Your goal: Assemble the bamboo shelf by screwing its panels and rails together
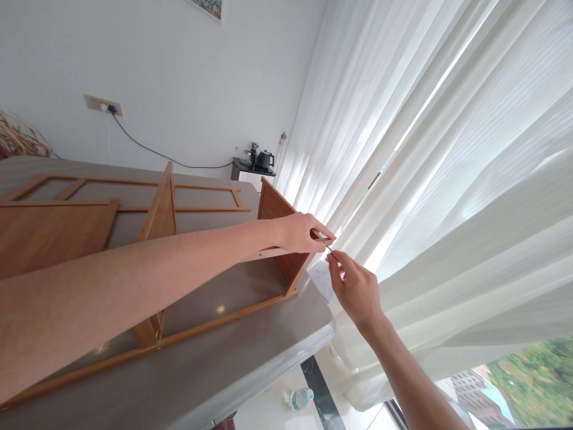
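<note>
My left hand [299,232] reaches across the wooden frame, its fingers and thumb closed around the end of a wooden rail [268,253]. This rail runs back under my forearm, which hides much of it. A thin dark metal rod [330,249] is pinched in the fingertips of my right hand [356,285]. The rod's far tip meets, or nearly meets, the rail's end beside my left thumb. Below my left hand, an upright wooden panel [278,270] stands at the frame's right end. Another upright panel [156,206] stands farther left.
The frame's long front rail [215,316] lies on a grey table [286,340] with a rounded corner. White curtains [430,197] hang close on the right. A black kettle [265,160] sits on a small stand behind. A plastic bottle [301,398] is on the floor.
</note>
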Tool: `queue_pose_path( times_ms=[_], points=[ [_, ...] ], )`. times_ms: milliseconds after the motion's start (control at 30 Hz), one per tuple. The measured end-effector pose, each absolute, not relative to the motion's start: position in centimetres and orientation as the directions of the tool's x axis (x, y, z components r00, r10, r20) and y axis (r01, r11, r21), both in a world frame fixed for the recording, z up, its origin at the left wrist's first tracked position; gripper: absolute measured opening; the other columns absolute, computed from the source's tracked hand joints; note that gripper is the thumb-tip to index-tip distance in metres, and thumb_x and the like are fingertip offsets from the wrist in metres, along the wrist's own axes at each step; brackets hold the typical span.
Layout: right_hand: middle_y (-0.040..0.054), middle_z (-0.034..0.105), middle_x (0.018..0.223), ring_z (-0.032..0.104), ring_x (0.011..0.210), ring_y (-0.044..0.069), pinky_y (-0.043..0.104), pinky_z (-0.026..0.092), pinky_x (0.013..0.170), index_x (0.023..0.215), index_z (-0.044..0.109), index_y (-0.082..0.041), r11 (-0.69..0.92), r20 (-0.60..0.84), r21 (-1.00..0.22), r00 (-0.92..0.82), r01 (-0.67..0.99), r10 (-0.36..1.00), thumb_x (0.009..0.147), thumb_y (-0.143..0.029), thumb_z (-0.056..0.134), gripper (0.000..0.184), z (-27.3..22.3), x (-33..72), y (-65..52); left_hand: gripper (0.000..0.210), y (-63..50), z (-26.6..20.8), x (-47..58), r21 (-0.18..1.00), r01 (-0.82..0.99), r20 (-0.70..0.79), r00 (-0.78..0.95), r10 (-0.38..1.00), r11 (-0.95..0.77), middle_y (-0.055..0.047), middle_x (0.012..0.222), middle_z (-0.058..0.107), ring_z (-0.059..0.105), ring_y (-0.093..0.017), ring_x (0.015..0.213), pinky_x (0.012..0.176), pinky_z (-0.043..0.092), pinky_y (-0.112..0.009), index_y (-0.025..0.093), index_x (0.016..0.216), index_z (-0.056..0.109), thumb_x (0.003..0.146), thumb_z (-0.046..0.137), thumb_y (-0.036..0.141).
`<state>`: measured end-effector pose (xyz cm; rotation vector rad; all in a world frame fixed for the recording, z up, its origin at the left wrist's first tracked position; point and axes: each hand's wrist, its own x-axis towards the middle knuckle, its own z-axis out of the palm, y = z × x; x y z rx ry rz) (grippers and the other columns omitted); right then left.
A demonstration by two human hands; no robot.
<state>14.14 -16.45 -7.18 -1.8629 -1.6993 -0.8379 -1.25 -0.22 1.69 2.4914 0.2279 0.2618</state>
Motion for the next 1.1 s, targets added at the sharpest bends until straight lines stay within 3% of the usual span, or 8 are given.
queue_pose_path(
  times_ms=[367, 533, 600, 700, 1100],
  points=[
    [-0.0019, 0.072, 0.081, 0.065, 0.062, 0.008, 0.025, 0.031, 0.051, 0.100, 0.064, -0.021, -0.139, 0.706, 0.128, 0.009, 0.982, 0.709, 0.104, -0.029, 0.045, 0.021, -6.6, 14.0, -16.7, 0.048, 0.4, 0.6, -0.5, 0.597, 0.071, 0.191, 0.955, 0.228, -0.799, 0.001, 0.111, 0.071, 0.064, -0.015, 0.091, 0.076, 0.046, -0.022, 0.034, 0.128, 0.068, 0.081, 0.060, 0.038],
    [-0.0043, 0.066, 0.069, 0.050, 0.051, 0.008, 0.026, 0.029, 0.051, 0.100, 0.065, -0.020, -0.151, 0.715, 0.319, -0.133, 0.936, 0.686, 0.099, -0.018, 0.051, 0.014, -6.5, 14.3, -16.8, 0.048, 0.5, 0.6, -0.4, 0.588, 0.065, 0.180, 0.961, 0.208, -0.806, 0.001, 0.108, 0.071, 0.064, -0.014, 0.089, 0.074, 0.046, -0.022, 0.034, 0.128, 0.068, 0.081, 0.060, 0.038],
    [-0.0027, 0.070, 0.079, 0.045, 0.051, 0.008, 0.026, 0.030, 0.053, 0.108, 0.064, -0.019, -0.162, 0.698, 0.441, -0.224, 0.883, 0.680, 0.094, -0.007, 0.052, 0.022, -6.3, 14.8, -16.9, 0.047, 0.5, 0.5, -0.4, 0.589, 0.064, 0.190, 0.958, 0.215, -0.806, 0.001, 0.109, 0.071, 0.064, -0.015, 0.090, 0.075, 0.046, -0.022, 0.035, 0.127, 0.068, 0.080, 0.060, 0.037],
    [0.0013, 0.074, 0.101, 0.049, 0.057, 0.008, 0.027, 0.033, 0.057, 0.117, 0.061, -0.017, -0.184, 0.676, 0.538, -0.290, 0.823, 0.677, 0.089, 0.003, 0.050, 0.036, -5.9, 15.4, -17.0, 0.047, 0.5, 0.3, -0.2, 0.592, 0.064, 0.211, 0.950, 0.232, -0.803, 0.001, 0.110, 0.071, 0.063, -0.015, 0.091, 0.077, 0.045, -0.022, 0.035, 0.126, 0.069, 0.080, 0.061, 0.038],
    [0.0019, 0.073, 0.108, 0.057, 0.065, 0.010, 0.027, 0.037, 0.061, 0.118, 0.061, -0.019, -0.214, 0.657, 0.578, -0.294, 0.788, 0.694, 0.093, 0.002, 0.046, 0.035, -4.9, 15.6, -16.9, 0.047, 0.4, 0.5, -0.5, 0.587, 0.067, 0.199, 0.954, 0.224, -0.807, 0.000, 0.107, 0.070, 0.062, -0.015, 0.089, 0.074, 0.044, -0.022, 0.034, 0.128, 0.068, 0.083, 0.059, 0.041]
  ],
)
